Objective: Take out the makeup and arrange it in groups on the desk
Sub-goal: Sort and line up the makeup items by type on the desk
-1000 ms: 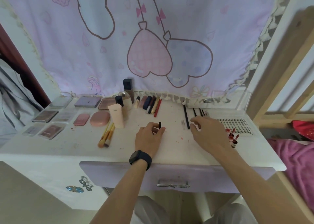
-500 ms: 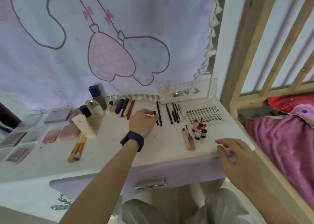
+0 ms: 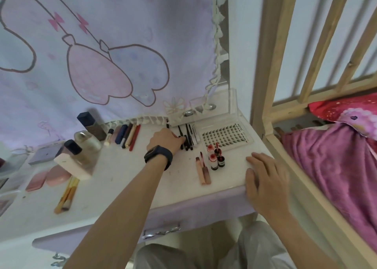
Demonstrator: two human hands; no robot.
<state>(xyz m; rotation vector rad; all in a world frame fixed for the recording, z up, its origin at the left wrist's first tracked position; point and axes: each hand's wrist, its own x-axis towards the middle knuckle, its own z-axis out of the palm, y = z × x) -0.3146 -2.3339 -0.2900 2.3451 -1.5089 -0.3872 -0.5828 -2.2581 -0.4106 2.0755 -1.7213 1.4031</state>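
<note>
My left hand, a dark watch on its wrist, reaches to the back of the white desk. Its curled fingers pinch a short black pencil at the row of black pencils, and the hand hides part of that row. My right hand lies flat with straight fingers on the desk's front right corner. Between the hands stand small red-capped bottles, with two lip gloss tubes lying beside them. A clear lash tray sits at the back right.
Coloured pens, tall bottles, a white tube, pink compacts, brushes and palettes fill the left half. A clear box stands behind. A wooden bed frame and pink blanket border the right.
My view swung right. My left hand carried the short black pencil from the desk's middle to the row of black pencils. My right hand left that row and settled on the front right corner.
</note>
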